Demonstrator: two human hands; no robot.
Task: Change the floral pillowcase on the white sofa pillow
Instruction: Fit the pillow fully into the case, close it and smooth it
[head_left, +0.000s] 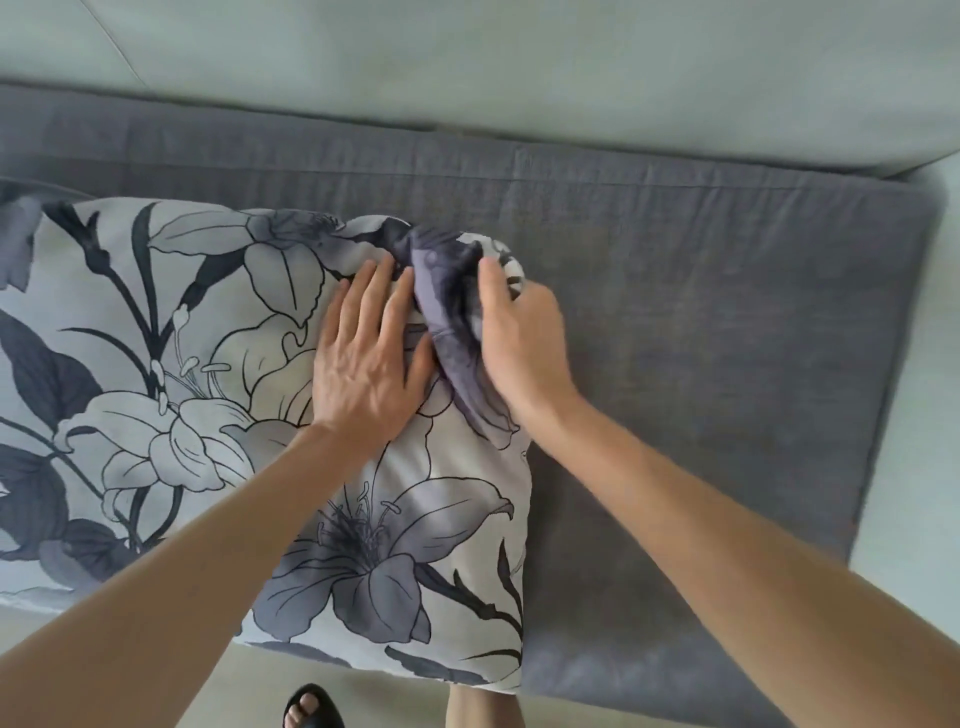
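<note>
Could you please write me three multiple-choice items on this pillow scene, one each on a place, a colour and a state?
1. Where does the floral pillow lie?
A. on the grey seat cushion
B. on the floor
C. on a wooden chair

2. What colour is the seat cushion beneath it?
A. red
B. grey
C. yellow

3. What is the right hand doing?
A. hanging idle, away from the pillow
B. holding a cup
C. gripping bunched pillowcase fabric at the pillow's far right corner

Answers:
1 A, the pillow rests on the cushion, its near edge overhanging the front.
2 B, the bare cushion beside the pillow is plainly grey.
3 C, its fingers curl round the gathered cloth, while the left hand presses flat on the pillow beside it.
</note>
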